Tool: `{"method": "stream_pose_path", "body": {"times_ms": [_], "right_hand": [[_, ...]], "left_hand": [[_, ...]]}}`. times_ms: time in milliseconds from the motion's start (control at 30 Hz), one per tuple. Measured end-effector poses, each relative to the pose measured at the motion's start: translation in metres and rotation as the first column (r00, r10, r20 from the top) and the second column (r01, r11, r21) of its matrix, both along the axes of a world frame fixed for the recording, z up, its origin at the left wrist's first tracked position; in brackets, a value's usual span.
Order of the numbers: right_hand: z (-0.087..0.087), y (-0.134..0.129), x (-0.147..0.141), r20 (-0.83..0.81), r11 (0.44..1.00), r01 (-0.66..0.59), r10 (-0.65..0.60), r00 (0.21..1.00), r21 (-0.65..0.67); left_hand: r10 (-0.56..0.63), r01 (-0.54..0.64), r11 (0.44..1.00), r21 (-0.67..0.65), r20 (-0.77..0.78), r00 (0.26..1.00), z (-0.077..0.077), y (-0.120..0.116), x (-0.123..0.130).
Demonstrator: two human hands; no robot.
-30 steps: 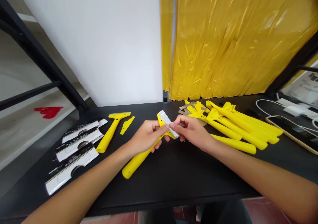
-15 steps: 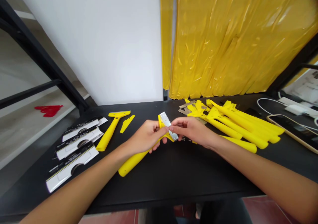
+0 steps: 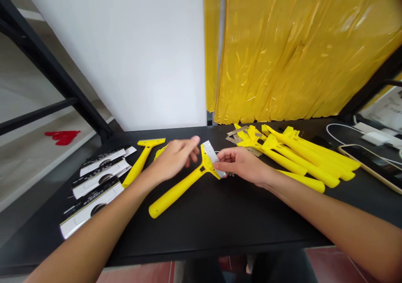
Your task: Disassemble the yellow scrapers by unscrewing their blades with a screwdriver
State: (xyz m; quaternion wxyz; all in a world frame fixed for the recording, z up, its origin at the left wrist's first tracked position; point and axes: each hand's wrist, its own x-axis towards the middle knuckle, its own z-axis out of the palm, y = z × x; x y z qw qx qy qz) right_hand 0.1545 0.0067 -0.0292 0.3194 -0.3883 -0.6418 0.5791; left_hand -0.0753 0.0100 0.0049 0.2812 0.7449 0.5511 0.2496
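And at the centre of the black worktop (image 3: 220, 228) it's the yellow-handled scraper (image 3: 179, 191), lying on a slant with its rounded butt toward the person and its wide head out by the middle of the table. A silver blade (image 3: 212, 157) sits at that head, and the right hand (image 3: 241, 165) has it, thumb and fingers pressed together in a tight pinch at the blade's near end. The left hand (image 3: 174, 157) is off the scraper, open with its fingers loosely spread, hovering just beside the head with nothing in its grip.

This looks like a light, stiff plastic tool, and that fat handle should be the easy place to take hold, with plenty to wrap a palm around. The blade is the one to respect: thin, rigid, probably slippery, with an edge that likely bites, so the flat faces are the safe place for the fingers.

Around the action, a second yellow scraper (image 3: 143, 161) lies to the left, with white blade packs (image 3: 97, 178) in a row beyond it. Off to the right, a heap of yellow scrapers (image 3: 301, 159) fans out beside loose metal blades (image 3: 237, 134), and a smartphone (image 3: 367, 161) sits near the far corner.
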Motion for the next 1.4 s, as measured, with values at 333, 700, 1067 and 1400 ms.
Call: {"method": "stream_pose_path", "body": {"times_ms": [333,700,1067,1400], "right_hand": [[-0.002,0.009,0.006,0.055,0.998,0.058,-0.057,0.997,-0.017],[0.001,0.009,0.006,0.049,0.996,0.065,-0.063,0.997,-0.058],[0.000,0.008,0.005,0.041,0.997,0.045,-0.043,0.998,-0.068],[-0.003,0.007,0.002,-0.034,0.995,0.017,-0.021,0.999,-0.099]], "left_hand": [[0.237,-0.190,0.969,0.159,-0.820,0.522,-0.011,0.030,-0.057],[0.231,-0.265,0.960,0.091,-0.792,0.565,-0.003,0.034,-0.060],[0.198,-0.215,0.974,0.072,-0.730,0.654,0.000,0.027,-0.055],[-0.105,0.302,0.626,0.719,-0.305,0.946,-0.004,-0.005,-0.008]]}}
